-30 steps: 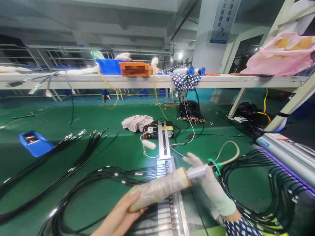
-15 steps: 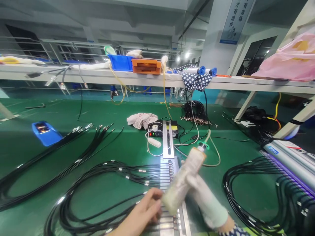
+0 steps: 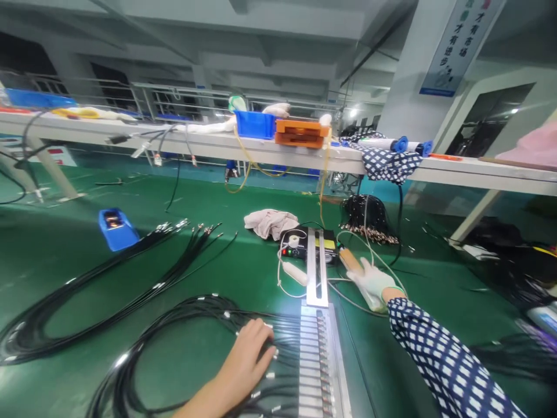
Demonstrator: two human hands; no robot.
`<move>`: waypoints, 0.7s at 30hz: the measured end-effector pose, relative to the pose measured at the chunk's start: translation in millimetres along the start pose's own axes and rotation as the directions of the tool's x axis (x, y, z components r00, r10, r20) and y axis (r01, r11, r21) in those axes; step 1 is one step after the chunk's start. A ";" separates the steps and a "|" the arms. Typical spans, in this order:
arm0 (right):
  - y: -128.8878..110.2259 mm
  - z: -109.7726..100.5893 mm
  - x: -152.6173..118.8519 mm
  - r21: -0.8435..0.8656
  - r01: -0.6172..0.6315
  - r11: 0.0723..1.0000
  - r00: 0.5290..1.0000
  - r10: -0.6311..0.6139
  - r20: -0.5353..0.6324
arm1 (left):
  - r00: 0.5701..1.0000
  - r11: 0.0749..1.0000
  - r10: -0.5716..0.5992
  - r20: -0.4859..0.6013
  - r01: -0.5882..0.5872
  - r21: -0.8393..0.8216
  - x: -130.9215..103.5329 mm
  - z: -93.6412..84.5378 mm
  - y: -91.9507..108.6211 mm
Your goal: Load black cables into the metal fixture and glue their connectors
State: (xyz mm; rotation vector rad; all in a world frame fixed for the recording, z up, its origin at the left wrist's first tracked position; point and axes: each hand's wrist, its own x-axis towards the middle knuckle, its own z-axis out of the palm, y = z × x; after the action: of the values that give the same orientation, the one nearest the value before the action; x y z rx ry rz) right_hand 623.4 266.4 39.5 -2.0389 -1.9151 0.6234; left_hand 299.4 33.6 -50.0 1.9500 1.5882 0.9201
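Note:
My bare left hand [image 3: 250,360] is over the black cables [image 3: 174,316], left of the metal fixture [image 3: 310,360]. Its fingers are loosely curled, with a gap beside the thumb; the undersides are hidden. My right hand [image 3: 372,281], in a white glove, grips a tan and whitish tube-shaped tool [image 3: 350,261] with a thin hose at its far end. That tool lies slanted low over the mat, right of a slotted metal bar [image 3: 317,267]. Cable ends sit in a row along the fixture.
Behind the fixture are a black box [image 3: 296,249] with lit buttons, a pinkish cloth [image 3: 270,223] and a coiled cable bundle [image 3: 368,215]. More cables [image 3: 130,255] and a blue holder [image 3: 117,229] lie left. A shelf [image 3: 209,142] with blue and orange bins crosses the back.
My right hand has carried the tool from above the fixture to the mat at its far right. My left hand has drawn left, off the fixture's edge. The view has turned left.

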 end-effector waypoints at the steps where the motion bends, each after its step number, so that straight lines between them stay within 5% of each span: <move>1: -8.1 4.0 4.8 -0.075 0.001 0.997 1.000 -0.003 -0.029 | 1.000 1.000 -0.003 0.011 0.003 0.005 0.1 1.0 -0.9; 7: -72.0 16.1 48.9 -0.368 0.169 0.914 0.955 -0.244 -0.170 | 0.997 0.998 -0.059 0.042 0.058 0.021 2.4 0.2 -1.0; 11: -117.6 34.2 79.0 -0.430 0.301 0.852 0.908 -0.393 -0.144 | 0.996 0.998 -0.056 0.069 0.053 0.039 5.8 4.2 -9.6; 15: -148.8 49.0 79.1 -0.446 0.372 0.814 0.885 -0.456 -0.092 | 0.997 0.998 -0.029 0.078 0.024 0.062 9.3 8.0 -16.3; 18: -167.7 23.2 69.4 -0.435 0.452 0.779 0.857 -0.514 -0.031 | 0.998 0.997 -0.051 0.046 0.048 0.066 10.9 5.7 -12.8; 21: -181.4 -41.3 47.0 -0.403 0.528 0.747 0.822 -0.569 0.023 | 0.998 0.997 -0.066 0.007 0.065 0.050 10.3 0.4 -6.0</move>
State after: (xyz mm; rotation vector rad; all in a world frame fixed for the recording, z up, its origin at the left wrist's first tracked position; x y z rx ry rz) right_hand 486.3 332.4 156.5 -1.4964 -2.5691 -0.0208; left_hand 296.8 45.0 -52.3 1.9207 1.6750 0.8525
